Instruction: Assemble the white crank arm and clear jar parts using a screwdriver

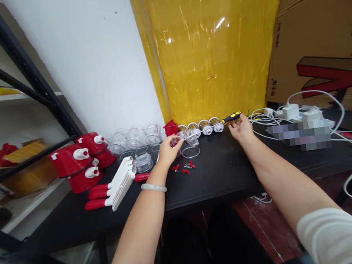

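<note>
My left hand (169,150), with a pale bangle on its wrist, is closed on a clear plastic part (193,138) that has a round rim. A screwdriver (232,117) with a black and yellow handle is held by my right hand (241,129). Its long thin shaft runs left to the clear part near my left fingertips. Below that part, small red pieces (185,172) and little screws (187,165) lie on the black table (215,183). Behind stand a red cup-like part (170,128) and several white-and-gold cylinders (205,127) in a row.
Red housings (73,167) are stacked at the left, beside white parts with red handles (121,182). Several clear cups (134,137) and a clear block (143,162) stand nearby. White cables and adapters (290,111) spread over the right side. A yellow curtain (210,49) hangs behind.
</note>
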`<state>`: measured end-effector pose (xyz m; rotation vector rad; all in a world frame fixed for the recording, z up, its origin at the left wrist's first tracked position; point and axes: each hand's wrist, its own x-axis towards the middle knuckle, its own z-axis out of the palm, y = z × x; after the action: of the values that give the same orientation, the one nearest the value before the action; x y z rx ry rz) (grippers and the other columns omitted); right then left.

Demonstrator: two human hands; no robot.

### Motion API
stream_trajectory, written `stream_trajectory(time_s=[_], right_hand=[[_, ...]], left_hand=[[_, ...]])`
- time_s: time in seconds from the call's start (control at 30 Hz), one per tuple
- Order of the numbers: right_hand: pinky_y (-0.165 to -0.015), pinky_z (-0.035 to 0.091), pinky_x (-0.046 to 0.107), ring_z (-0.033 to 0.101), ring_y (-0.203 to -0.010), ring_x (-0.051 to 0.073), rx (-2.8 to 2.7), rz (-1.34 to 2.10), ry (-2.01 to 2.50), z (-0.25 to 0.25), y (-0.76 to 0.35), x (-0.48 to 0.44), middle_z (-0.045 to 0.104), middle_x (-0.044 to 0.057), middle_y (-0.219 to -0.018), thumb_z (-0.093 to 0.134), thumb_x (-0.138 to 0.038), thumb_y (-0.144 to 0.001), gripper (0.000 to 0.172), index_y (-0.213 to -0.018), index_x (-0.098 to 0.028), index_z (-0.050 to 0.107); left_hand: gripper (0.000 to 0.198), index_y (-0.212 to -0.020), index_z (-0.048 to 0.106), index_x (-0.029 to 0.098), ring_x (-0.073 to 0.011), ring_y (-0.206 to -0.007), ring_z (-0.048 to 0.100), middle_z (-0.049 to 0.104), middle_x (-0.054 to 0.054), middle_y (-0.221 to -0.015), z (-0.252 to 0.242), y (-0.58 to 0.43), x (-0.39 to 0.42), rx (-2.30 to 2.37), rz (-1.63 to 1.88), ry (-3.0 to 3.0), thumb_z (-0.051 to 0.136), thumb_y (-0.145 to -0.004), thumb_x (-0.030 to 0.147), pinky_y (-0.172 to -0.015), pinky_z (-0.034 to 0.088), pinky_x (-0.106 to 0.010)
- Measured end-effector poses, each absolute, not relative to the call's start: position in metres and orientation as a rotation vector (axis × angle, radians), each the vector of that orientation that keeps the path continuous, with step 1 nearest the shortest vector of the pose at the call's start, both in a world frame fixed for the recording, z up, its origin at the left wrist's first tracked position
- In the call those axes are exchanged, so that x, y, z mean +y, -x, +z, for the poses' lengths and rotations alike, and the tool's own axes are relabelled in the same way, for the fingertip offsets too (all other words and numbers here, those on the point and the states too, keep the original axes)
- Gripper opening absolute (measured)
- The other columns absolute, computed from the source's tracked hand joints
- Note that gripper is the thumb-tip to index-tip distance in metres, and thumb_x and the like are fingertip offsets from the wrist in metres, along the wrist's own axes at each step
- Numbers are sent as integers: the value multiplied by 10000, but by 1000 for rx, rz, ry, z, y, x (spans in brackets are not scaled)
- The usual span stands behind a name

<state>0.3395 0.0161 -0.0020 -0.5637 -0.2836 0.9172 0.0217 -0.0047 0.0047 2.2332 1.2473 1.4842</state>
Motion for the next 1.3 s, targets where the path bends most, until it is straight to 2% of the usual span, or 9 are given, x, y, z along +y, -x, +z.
stream_trajectory(time_s=[0.2,0.27,0.37,0.5,0.57,0.67,0.9,1.13,1.3], right_hand=[[-597,495,210,558,-580,76,-277,862,670,-1,-337,14,540,-82,-696,509,-406,-926,95,-985,-333,519],[-624,516,224,590,-641,86,-285,871,654,0,-337,13,560,-66,-734,474,-434,-930,133,-978,-331,543],[-698,548,270,633,-764,102,-300,895,597,-1,-337,12,629,-43,-876,472,-364,-925,101,-971,-326,553],[-709,550,272,637,-775,97,-297,918,549,0,-337,11,645,-48,-916,459,-283,-936,89,-963,-326,532],[-679,541,249,626,-730,88,-272,922,550,0,-337,11,624,-59,-871,499,-306,-930,50,-971,-328,517],[-629,519,218,598,-664,81,-256,910,589,0,-337,12,589,-72,-810,567,-363,-901,121,-990,-336,489],[-684,558,296,640,-751,119,-282,981,509,-2,-341,16,639,-17,-917,415,-449,-946,170,-1003,-298,467],[-651,525,259,612,-653,98,-291,893,611,-1,-335,14,597,-66,-793,533,-484,-907,198,-1036,-351,463],[-698,534,282,633,-715,114,-309,901,598,-1,-334,12,618,-36,-825,421,-538,-933,248,-1058,-341,505]], left_hand=[[213,-955,713,213,-230,-1019,667,731,-58,-1088,4,-21,-3,1262,1483,-2227,698,-818,375,-939,504,-359],[213,-954,713,211,-229,-1013,668,733,-56,-1078,4,-21,-4,1265,1479,-2229,699,-817,375,-935,506,-358],[206,-956,712,209,-230,-1015,669,732,-59,-1086,4,-21,-4,1270,1479,-2228,698,-820,363,-924,510,-357],[202,-957,711,213,-228,-1019,670,733,-58,-1085,4,-21,-3,1260,1484,-2234,703,-818,360,-933,507,-356],[205,-956,711,209,-229,-1025,669,733,-61,-1086,3,-21,-3,1253,1486,-2236,705,-817,360,-934,506,-354],[206,-953,710,201,-230,-1013,671,733,-67,-1081,4,-21,-4,1254,1487,-2233,703,-819,357,-920,510,-355],[201,-955,709,209,-231,-1029,668,732,-62,-1091,5,-21,-4,1261,1481,-2230,702,-818,356,-932,508,-356],[216,-956,712,199,-231,-1010,672,736,-65,-1075,5,-21,-5,1257,1486,-2236,703,-816,364,-925,509,-355],[214,-958,713,205,-233,-1036,667,730,-63,-1109,4,-22,-4,1259,1482,-2234,702,-818,365,-941,502,-358]])
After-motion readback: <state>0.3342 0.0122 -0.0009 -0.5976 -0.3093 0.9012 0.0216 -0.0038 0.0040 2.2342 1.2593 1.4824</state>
